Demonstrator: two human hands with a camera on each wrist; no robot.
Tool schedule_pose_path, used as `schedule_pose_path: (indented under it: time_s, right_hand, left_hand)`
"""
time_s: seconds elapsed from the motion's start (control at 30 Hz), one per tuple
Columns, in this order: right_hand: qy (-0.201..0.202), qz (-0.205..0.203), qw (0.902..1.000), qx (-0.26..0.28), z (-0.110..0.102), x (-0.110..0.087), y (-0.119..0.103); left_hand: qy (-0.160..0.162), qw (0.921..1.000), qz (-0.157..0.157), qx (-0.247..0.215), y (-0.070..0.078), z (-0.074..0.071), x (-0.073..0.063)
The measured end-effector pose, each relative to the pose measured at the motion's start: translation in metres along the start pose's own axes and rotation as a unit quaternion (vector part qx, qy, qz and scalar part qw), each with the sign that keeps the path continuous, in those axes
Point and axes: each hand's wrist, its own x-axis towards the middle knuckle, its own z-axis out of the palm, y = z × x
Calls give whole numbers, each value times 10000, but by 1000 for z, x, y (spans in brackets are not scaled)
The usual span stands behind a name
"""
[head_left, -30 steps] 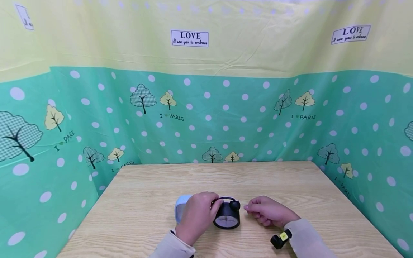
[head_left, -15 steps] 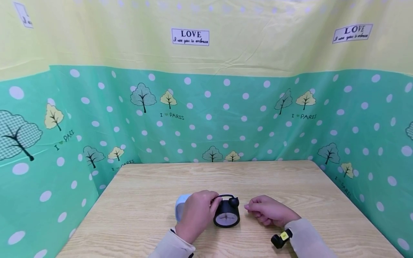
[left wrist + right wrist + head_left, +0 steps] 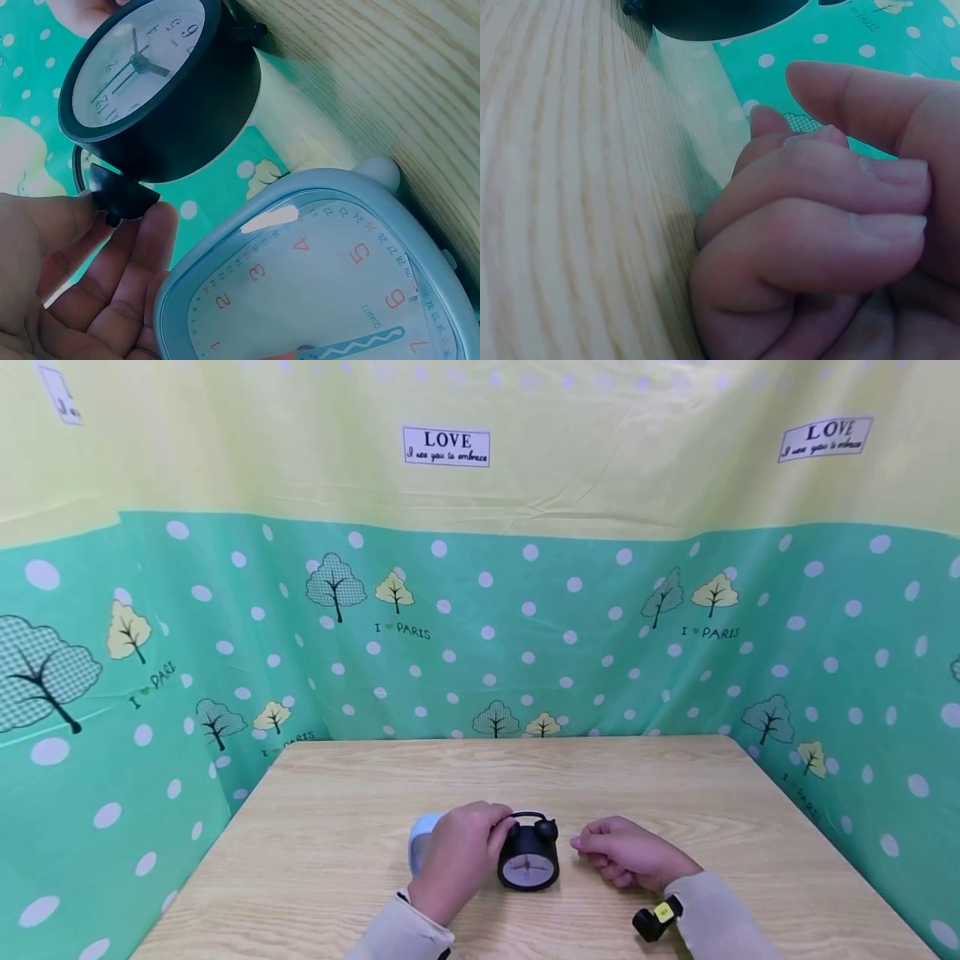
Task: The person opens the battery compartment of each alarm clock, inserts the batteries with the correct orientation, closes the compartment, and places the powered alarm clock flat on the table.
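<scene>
A black twin-bell alarm clock (image 3: 528, 866) with a white dial stands upright near the front middle of the table. My left hand (image 3: 459, 860) pinches its left bell (image 3: 124, 193) between thumb and fingers, just under the top handle. To the left, partly behind that hand in the head view, stands a light blue clock (image 3: 418, 843); its large dial (image 3: 322, 300) faces the left wrist camera. My right hand (image 3: 628, 852) rests on the table at the black clock's right, a short gap away. Its fingers (image 3: 810, 247) are loosely curled, the thumb apart from them, holding nothing.
The light wood table (image 3: 360, 777) runs back to a green and yellow curtain (image 3: 525, 610) with dots and trees, which also closes both sides. A small black wrist camera (image 3: 655, 922) sits at my right cuff.
The black clock has shifted very slightly, its dial facing a little more toward the head camera. My left hand keeps its hold on the bell, and my right hand stays in place.
</scene>
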Motion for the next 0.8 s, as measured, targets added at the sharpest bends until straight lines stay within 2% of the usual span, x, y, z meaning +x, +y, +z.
schedule_pose_path:
  time_s: [0.8]
  right_hand:
    - [67,-130,9998,-114,4,-4,0]
  left_hand:
    - [95,10000,-5,-29,-2,2,-1]
